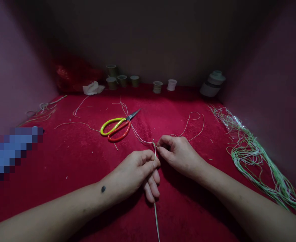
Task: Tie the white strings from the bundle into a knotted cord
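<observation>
Pale green and white cords (156,215) run from the near edge up through my left hand (146,168), whose thumb and forefinger pinch them while the other fingers curl loosely below. Just beyond that pinch the cords meet at a small green knot (153,144) on the red cloth. My right hand (177,151) is closed at the knot's right side, thumb and forefinger together on a thin cord end. Loose cord tails (190,129) spread out past it to the right. Scissors (120,129) with one yellow and one red handle lie beyond my left hand, over more cord.
A long bundle of green and white cords (261,161) lies along the right side. Several thread spools (135,80) and a white bottle (212,83) stand at the back, with a red plastic bag (75,75) and crumpled white paper (93,88). A blurred-out blue object (9,151) is at left.
</observation>
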Demonstrator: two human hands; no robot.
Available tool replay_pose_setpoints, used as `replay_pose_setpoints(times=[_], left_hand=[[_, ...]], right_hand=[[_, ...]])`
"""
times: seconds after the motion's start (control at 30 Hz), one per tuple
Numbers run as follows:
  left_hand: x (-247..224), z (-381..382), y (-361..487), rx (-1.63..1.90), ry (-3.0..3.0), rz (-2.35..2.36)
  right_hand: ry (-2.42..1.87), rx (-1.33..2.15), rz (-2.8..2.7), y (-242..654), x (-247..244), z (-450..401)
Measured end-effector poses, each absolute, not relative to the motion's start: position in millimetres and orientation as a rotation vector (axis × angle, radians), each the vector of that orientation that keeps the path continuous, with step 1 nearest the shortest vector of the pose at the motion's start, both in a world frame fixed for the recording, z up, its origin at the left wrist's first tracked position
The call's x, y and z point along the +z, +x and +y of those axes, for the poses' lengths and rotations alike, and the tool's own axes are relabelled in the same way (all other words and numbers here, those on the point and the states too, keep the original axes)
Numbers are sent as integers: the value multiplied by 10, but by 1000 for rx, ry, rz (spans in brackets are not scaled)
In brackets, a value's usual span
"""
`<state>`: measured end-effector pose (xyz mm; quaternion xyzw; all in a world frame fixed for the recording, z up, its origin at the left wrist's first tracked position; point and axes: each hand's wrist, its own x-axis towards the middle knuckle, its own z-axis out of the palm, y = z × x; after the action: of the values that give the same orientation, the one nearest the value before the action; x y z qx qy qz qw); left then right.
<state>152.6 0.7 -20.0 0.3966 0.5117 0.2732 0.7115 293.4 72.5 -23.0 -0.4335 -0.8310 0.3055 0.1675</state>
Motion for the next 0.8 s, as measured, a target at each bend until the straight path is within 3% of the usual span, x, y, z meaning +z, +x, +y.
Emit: replay_pose_setpoints(times=[0.5, 0.63, 0.8], left_hand=[[-107, -22, 1502, 513, 953, 1247], [-38, -43, 1390, 693, 1482, 1545], [-62, 21, 1338, 698, 1664, 1455]], right_hand=[[-1193, 996, -2284, 2957, -189, 729], [-1285, 1234, -2157, 2961, -122, 732], [-1382, 1747, -1842, 2980, -6, 718]])
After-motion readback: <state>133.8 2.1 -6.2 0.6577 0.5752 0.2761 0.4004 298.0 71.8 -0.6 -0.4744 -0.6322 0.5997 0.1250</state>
